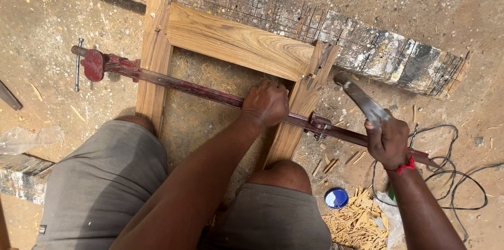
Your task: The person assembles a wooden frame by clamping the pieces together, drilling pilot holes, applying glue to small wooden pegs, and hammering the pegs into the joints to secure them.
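Observation:
A wooden frame lies on the sandy ground, made of a top rail and two side pieces. A long red bar clamp runs across it from left to right, squeezing the side pieces. My left hand rests closed on the clamp bar next to the right side piece. Raised just right of that piece's upper end is a metal hammer, with my right hand gripping its handle. A red band circles that wrist. My knees in grey shorts sit at the frame's lower edge.
A long worn, paint-spattered plank lies behind the frame. Black cable loops at the right. A blue round lid and a pile of wood chips lie at bottom right. Clear plastic sits at left.

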